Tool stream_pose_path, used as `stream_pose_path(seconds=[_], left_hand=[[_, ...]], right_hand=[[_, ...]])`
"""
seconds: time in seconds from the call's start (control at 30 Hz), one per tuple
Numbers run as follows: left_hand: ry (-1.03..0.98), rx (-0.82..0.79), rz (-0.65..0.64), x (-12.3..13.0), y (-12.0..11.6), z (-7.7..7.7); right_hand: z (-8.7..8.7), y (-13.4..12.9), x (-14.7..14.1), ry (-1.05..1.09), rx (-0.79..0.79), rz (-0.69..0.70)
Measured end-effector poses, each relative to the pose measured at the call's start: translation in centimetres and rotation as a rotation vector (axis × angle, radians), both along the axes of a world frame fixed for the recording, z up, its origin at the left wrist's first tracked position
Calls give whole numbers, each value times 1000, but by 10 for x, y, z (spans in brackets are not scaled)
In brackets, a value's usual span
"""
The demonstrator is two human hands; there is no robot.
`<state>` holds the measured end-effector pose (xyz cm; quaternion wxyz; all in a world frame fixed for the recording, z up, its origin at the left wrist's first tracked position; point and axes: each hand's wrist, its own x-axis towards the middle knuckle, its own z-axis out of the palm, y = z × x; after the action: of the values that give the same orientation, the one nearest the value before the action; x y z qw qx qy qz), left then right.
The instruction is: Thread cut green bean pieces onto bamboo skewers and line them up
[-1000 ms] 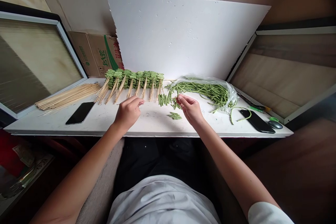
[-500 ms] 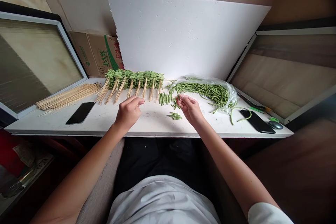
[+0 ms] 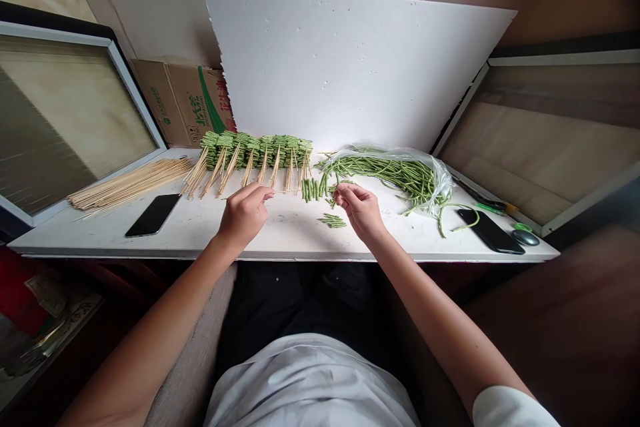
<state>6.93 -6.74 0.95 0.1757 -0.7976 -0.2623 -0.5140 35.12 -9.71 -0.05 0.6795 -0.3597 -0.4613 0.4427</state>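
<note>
My left hand [image 3: 244,215] is closed around the rear part of a thin bamboo skewer [image 3: 287,191], which points right. Several short green bean pieces [image 3: 313,189] sit side by side across the skewer toward its far end. My right hand [image 3: 361,210] is just right of that row, thumb and fingertips pinched on a small green bean piece that the fingers mostly hide. On the table below the row lies a small group of cut bean pieces [image 3: 332,221], with more loose bits near the right fingertips.
Finished bean skewers [image 3: 257,149] are stacked behind my left hand. Bare skewers [image 3: 130,185] and a phone [image 3: 153,215] lie left. Long green beans [image 3: 393,172] spill from a plastic bag [image 3: 441,180] at right, near another phone [image 3: 487,232]. A white foam board [image 3: 360,67] stands behind.
My right hand has turned slightly and its fingertips have drawn in, so the bean at them shows less. My left hand and the skewer have shifted very slightly left.
</note>
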Motion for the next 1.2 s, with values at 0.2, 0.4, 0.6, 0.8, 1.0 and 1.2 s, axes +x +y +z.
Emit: stream_pose_path(seconds=[0.2, 0.4, 0.6, 0.8, 1.0, 1.2], left_hand=[[6, 9, 11, 0, 1, -1], [-1, 13, -1, 0, 2, -2], [0, 19, 6, -2, 2, -1], [-1, -1, 10, -3, 3, -2], [30, -31, 51, -3, 2, -4], [11, -71, -29, -4, 6, -3]], right_hand=[[-4, 2, -3, 47, -30, 19], [-2, 2, -1, 10, 0, 37], [-4, -1, 0, -99, 79, 12], [-5, -3, -4, -113, 68, -7], [-5, -3, -5, -128, 47, -54], [-4, -5, -3, -182, 116, -41]])
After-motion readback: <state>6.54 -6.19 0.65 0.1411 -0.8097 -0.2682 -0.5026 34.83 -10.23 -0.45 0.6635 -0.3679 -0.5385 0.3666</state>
